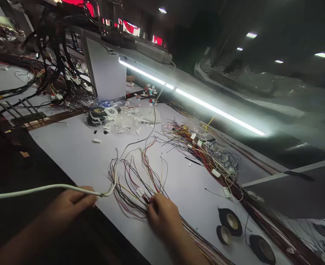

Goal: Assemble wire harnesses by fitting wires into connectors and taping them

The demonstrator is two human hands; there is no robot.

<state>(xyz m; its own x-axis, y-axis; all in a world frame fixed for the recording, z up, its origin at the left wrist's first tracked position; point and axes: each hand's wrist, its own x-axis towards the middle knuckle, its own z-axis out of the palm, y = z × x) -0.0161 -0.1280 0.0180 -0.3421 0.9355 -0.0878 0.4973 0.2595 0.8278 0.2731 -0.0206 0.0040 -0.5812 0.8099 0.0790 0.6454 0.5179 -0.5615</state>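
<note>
My right hand [164, 215] is closed around a bundle of thin wires [132, 204] near the front edge of the white table. Several loose wire ends fan out beyond its fingers, and a small white connector [140, 192] lies among them. Left of that, past the table's edge, my left hand [75, 202] has its fingers curled together; whatever they hold, if anything, I cannot make out. A white cable [41, 188] runs across in front of this hand, then up over the wires toward the lamp. Whether the left hand touches the cable is unclear.
A larger wire harness [206, 158] with white connectors lies at the right. Rolls of black tape [230, 221] sit close by. Clear plastic bags [126, 119] are at the back left, below a lit tube lamp [214, 108]. Black cables [60, 55] hang farther left.
</note>
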